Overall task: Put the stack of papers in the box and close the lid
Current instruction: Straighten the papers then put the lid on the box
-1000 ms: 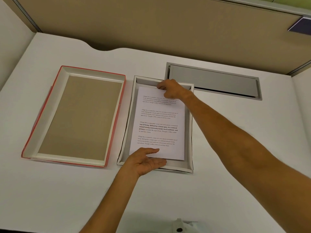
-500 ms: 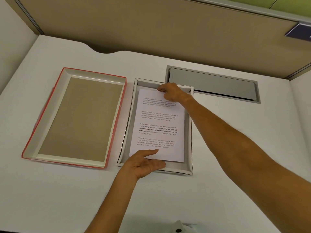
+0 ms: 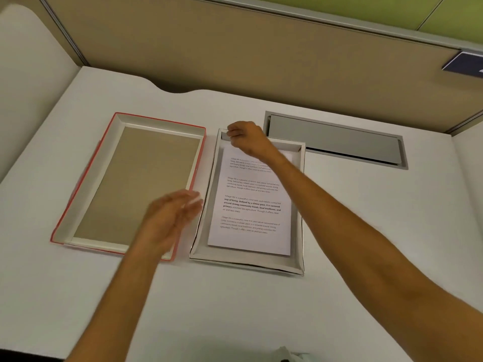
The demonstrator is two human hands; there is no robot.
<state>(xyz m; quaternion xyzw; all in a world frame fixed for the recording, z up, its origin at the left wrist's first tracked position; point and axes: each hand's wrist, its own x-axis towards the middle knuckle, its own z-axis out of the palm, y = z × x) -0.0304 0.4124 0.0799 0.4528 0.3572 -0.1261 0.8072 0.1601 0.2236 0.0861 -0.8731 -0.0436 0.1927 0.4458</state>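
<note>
One box (image 3: 300, 205), papers (image 3: 251, 210) flat inside, margins all round. One lid (image 3: 86, 184) left. Left hand (image 3: 170, 218) spread, empty, over lid's near-right edge; right hand (image 3: 245, 139) curled at far wall.

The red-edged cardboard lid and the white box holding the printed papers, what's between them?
Only a narrow bare strip of white desk; the blurred left hand hovers over that gap, per the head view.

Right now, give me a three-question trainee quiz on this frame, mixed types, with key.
1. True or false: the printed stack of white papers lies inside the shallow white cardboard box.
2. Where is the red-edged cardboard lid? A) on the box B) open side up beside the box C) held in the air
3. Which hand is at the box's far wall?

Key: 1 true. 2 B. 3 the right hand; the left hand is blurred over the lid's near right corner.
</note>
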